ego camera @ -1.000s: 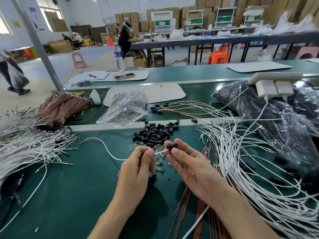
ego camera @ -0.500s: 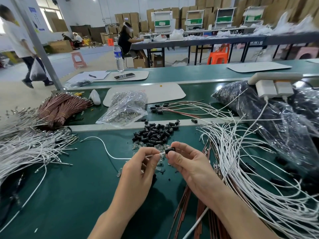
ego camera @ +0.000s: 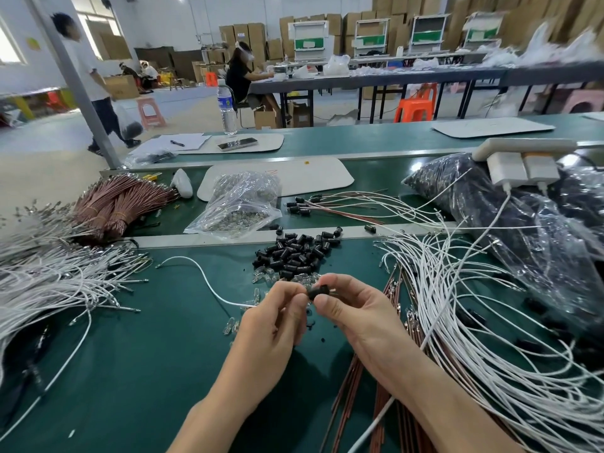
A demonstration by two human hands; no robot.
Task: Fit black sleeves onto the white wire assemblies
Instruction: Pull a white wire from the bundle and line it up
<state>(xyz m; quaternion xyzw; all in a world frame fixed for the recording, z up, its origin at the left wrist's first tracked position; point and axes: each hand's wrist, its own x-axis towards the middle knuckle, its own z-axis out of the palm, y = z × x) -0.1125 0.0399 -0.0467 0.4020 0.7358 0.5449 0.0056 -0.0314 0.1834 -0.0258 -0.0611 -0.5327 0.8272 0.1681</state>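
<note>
trouble here would most likely be misalignment: the left hand (ego camera: 274, 317) pinches the end of a white wire (ego camera: 209, 284), and the right hand (ego camera: 356, 310) pinches a black sleeve (ego camera: 316, 293) between thumb and fingers, both just above the green table (ego camera: 130, 371), near the pile of loose sleeves (ego camera: 295, 255). if the wire tip meets the sleeve's rim off-centre, it could bend, or the small sleeve could slip and drop. the sleeve's long axis lies roughly left to right, one end facing the left hand; the wire trails away leftward, curving across the table.
</note>
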